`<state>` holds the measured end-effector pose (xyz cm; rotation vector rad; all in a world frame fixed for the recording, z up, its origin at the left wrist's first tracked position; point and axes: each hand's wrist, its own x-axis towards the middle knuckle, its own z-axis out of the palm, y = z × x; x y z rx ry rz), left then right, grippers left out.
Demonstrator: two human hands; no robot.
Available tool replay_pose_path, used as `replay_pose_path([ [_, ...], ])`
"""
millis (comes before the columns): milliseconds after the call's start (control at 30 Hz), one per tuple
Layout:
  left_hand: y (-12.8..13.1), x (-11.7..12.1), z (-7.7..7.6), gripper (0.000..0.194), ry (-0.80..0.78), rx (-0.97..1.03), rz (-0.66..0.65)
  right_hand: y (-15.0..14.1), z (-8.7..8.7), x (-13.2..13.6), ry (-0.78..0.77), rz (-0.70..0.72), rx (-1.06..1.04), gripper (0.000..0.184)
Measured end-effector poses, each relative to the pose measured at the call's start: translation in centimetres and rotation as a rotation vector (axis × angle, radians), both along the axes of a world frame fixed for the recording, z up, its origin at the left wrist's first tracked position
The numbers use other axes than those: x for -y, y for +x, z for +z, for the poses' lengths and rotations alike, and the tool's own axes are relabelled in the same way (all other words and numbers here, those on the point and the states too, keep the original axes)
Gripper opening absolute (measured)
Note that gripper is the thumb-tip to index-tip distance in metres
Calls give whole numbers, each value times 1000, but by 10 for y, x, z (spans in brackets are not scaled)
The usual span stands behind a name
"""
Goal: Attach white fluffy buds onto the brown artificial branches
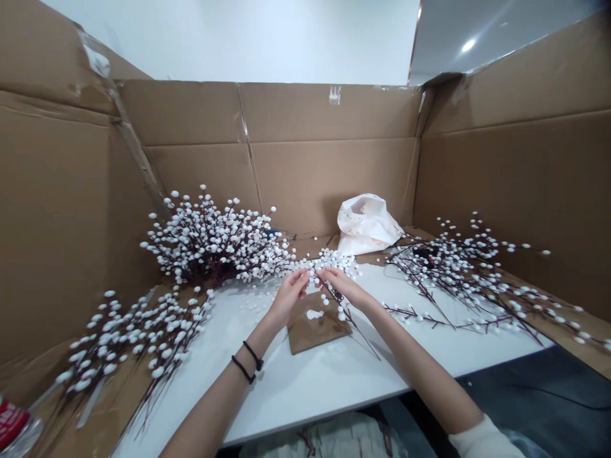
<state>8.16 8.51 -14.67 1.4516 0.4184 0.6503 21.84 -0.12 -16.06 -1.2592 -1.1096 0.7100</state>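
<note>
My left hand (pixel 289 294) and my right hand (pixel 341 285) meet over the middle of the white table (pixel 334 375). Both pinch the upper part of a thin dark branch (pixel 344 312) studded with small white foam buds. The branch's bare stem runs down to the right across the table. Under the hands lies a small brown cardboard piece (pixel 316 327) with a few loose white buds on it. A heap of loose white buds (pixel 329 261) sits just beyond my fingers. Two black bands circle my left wrist.
A bushy pile of budded branches (pixel 214 245) lies at the back left, another bundle (pixel 138 337) at the front left, and spread branches (pixel 477 280) cover the right. A white plastic bag (pixel 367 222) stands at the back. Tall cardboard walls (pixel 310 159) enclose the table.
</note>
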Motion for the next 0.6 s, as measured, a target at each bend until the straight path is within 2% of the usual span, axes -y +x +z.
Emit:
replay_pose_path([
  [100,1,2,-2,38,34,-11,-37,5,-2,-4,35,-39,-175,30],
  [200,3,6,-7,42,68,-59,-61,8,-2,-5,-12,-9,-306,31],
  [400,7,12,-14,46,93,-117,-104,6,4,2,-9,68,-283,25],
  [533,7,6,-13,47,94,-70,-80,4,6,6,41,112,-318,25],
  [600,5,1,-11,46,41,-17,-66,4,7,7,46,109,-307,27],
])
